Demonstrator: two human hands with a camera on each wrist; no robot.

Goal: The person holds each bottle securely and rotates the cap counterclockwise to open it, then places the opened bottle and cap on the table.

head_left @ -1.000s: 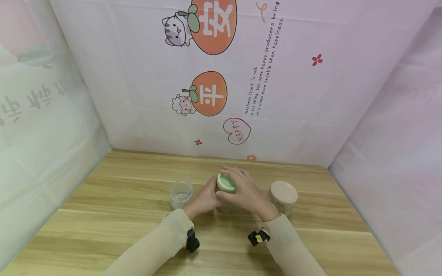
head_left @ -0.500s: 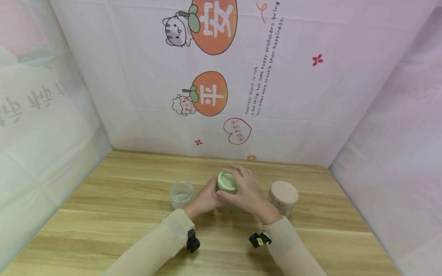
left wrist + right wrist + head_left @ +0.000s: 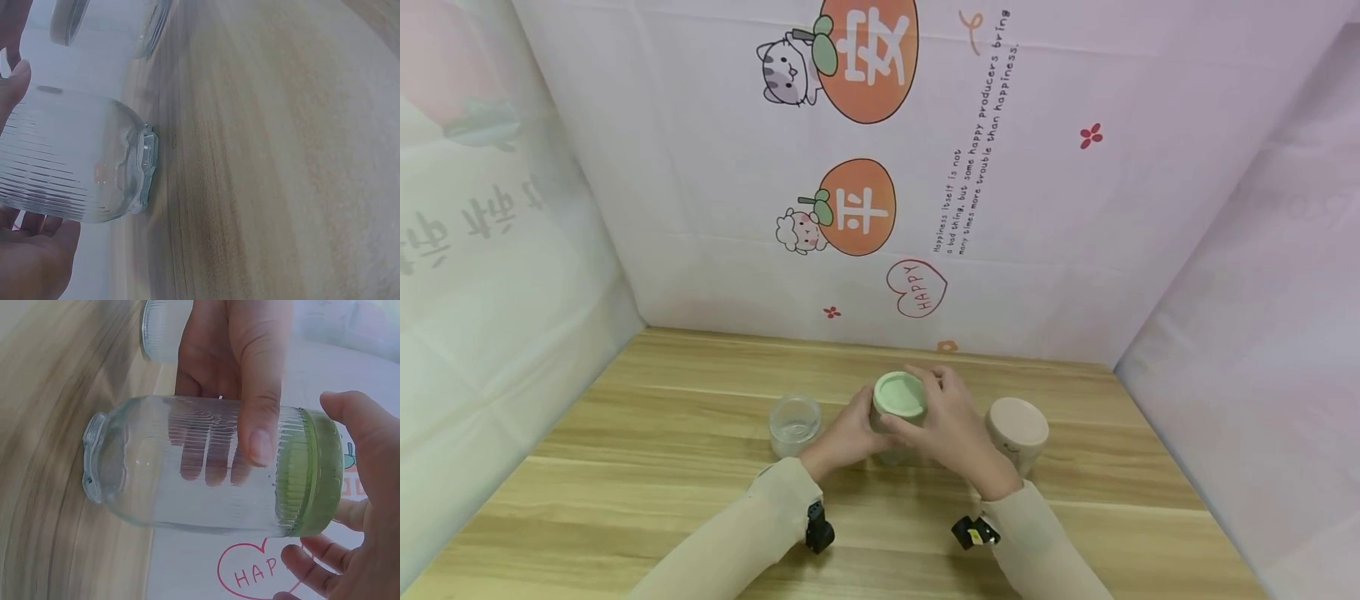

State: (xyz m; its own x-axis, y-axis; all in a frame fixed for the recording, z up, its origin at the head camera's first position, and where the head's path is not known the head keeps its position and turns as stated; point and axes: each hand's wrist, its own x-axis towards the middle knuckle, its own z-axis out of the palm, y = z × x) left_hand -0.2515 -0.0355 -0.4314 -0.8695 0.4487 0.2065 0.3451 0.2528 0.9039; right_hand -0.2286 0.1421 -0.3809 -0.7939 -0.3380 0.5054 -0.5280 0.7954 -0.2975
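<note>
In the middle of the table, both hands are at a clear ribbed glass jar (image 3: 140, 469) with a green lid (image 3: 901, 393). My left hand (image 3: 850, 429) grips the jar's body, its thumb on the near side and its fingers showing through the glass. The right hand (image 3: 955, 429) curves around the lid, thumb at one side and fingertips right at the opposite edge. The lid sits level on the jar's mouth. In the left wrist view, the jar's thick glass base (image 3: 147, 169) is close over the tabletop.
To the left stands a clear glass container (image 3: 794, 421) without a lid. A jar with a pale beige lid (image 3: 1017, 422) stands right of the right hand. The wooden table (image 3: 685, 483) ends at a printed white cloth backdrop (image 3: 1022, 292), with cloth sides.
The right hand has shifted slightly right and turned, so more of the green lid's top shows. The jar has moved a little to the right with the left hand still gripping it.
</note>
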